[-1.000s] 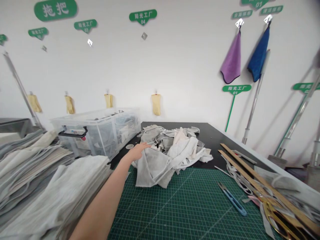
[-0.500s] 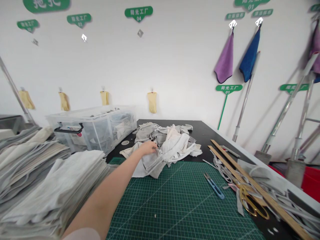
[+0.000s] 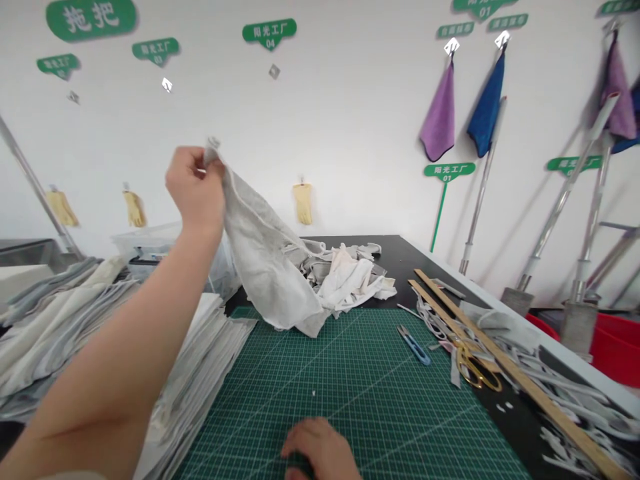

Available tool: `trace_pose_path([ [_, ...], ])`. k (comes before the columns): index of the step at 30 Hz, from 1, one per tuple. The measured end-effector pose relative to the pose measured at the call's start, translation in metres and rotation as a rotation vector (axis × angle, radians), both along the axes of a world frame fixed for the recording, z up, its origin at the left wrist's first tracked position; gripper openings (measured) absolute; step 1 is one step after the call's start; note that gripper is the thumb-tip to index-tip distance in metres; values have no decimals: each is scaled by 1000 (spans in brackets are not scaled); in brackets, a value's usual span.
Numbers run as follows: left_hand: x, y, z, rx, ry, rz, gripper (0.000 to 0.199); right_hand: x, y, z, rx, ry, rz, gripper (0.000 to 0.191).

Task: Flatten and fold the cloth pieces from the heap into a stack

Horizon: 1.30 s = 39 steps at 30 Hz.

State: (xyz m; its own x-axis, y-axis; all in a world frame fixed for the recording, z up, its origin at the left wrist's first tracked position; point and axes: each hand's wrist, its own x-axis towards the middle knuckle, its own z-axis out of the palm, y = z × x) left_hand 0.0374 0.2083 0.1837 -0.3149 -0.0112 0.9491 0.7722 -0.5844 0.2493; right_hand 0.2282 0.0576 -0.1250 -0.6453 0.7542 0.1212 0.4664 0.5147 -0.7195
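My left hand (image 3: 200, 177) is raised high over the left side, pinching one corner of a pale grey fabric piece (image 3: 270, 260). The cloth hangs slanting down to the right, its lower end reaching a heap of crumpled fabric scraps (image 3: 350, 277). At the bottom edge, my right hand (image 3: 323, 448) is over the green cutting mat (image 3: 360, 380). Its fingers are curved, with a dark gap between them and the thumb; no held thing can be made out there. Blue thread snips (image 3: 414, 345) lie on the mat's right part.
Stacked cloth pieces (image 3: 200, 373) fill the left, with a clear plastic box (image 3: 150, 240) behind. On the right lie gold-handled scissors (image 3: 475, 370), wooden rulers (image 3: 525, 387) and loose fabric strips (image 3: 575, 393). Mop poles (image 3: 485, 193) lean against the wall.
My left hand has lifted from the heap up and to the left, pulling out the grey fabric piece. My right hand has come into view at the bottom.
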Motion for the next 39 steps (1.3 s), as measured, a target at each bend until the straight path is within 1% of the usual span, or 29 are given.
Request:
trace_pose_path([
  [2,-3,-23,11,41,29,5,7,-1,14,4,130,-75,-33,43],
  [4,-6,-43,14,37,54,40,8,3,28,10,216,-223,-60,47],
  [5,-8,-51,14,27,65,61,9,8,34,13,244,-305,-118,47],
  [6,-10,-58,13,9,77,76,10,14,39,14,268,-372,-216,46],
  [8,-17,-71,11,-35,101,89,13,31,42,14,272,-436,-364,46],
  [11,-27,-87,9,-57,139,91,16,68,28,3,253,-530,-519,50],
  [13,-31,-97,8,-44,160,88,17,98,12,-3,264,-664,-648,53],
  [14,-32,-101,7,-42,163,79,18,112,4,-3,255,-742,-723,55],
  [16,-31,-107,6,-50,150,44,17,137,-7,4,184,-872,-855,57],
  [17,-29,-109,5,-55,136,22,17,144,-10,12,141,-907,-890,57],
  [18,-26,-111,4,-62,121,2,16,147,-11,20,122,-914,-884,56],
  [19,-22,-113,4,-70,107,-15,16,143,-10,29,141,-890,-836,55],
  [20,-17,-115,3,-80,96,-31,15,134,-7,38,192,-837,-749,54],
  [21,-12,-117,2,-95,88,-48,15,119,-2,45,244,-770,-627,53],
  [22,-8,-121,1,-107,75,-68,14,99,4,49,293,-692,-509,53],
  [23,-4,-124,-1,-116,59,-93,13,77,10,51,321,-632,-430,53],
  [24,-1,-129,-4,-120,41,-123,12,53,16,50,328,-593,-386,53],
  [25,2,-133,-7,-118,18,-156,11,29,22,48,323,-568,-367,53],
  [27,2,-141,-16,-115,-28,-231,9,-9,31,38,211,-601,-364,53],
  [28,1,-144,-22,-121,-43,-271,8,-21,34,33,185,-617,-367,53],
  [29,-1,-146,-28,-137,-50,-310,8,-27,37,28,167,-631,-373,52],
  [30,-3,-148,-33,-159,-53,-346,8,-26,38,24,160,-644,-389,51],
  [31,-6,-148,-39,-188,-54,-382,10,-19,38,22,158,-656,-413,51],
  [33,-11,-148,-46,-260,-51,-449,15,11,36,20,141,-693,-503,54],
  [36,-11,-145,-47,-315,-37,-497,18,83,28,26,78,-800,-733,58],
  [38,-5,-143,-44,-302,4,-492,16,132,22,36,15,-893,-869,55],
  [39,0,-141,-43,-293,26,-491,15,152,18,43,2,-931,-907,51],
])
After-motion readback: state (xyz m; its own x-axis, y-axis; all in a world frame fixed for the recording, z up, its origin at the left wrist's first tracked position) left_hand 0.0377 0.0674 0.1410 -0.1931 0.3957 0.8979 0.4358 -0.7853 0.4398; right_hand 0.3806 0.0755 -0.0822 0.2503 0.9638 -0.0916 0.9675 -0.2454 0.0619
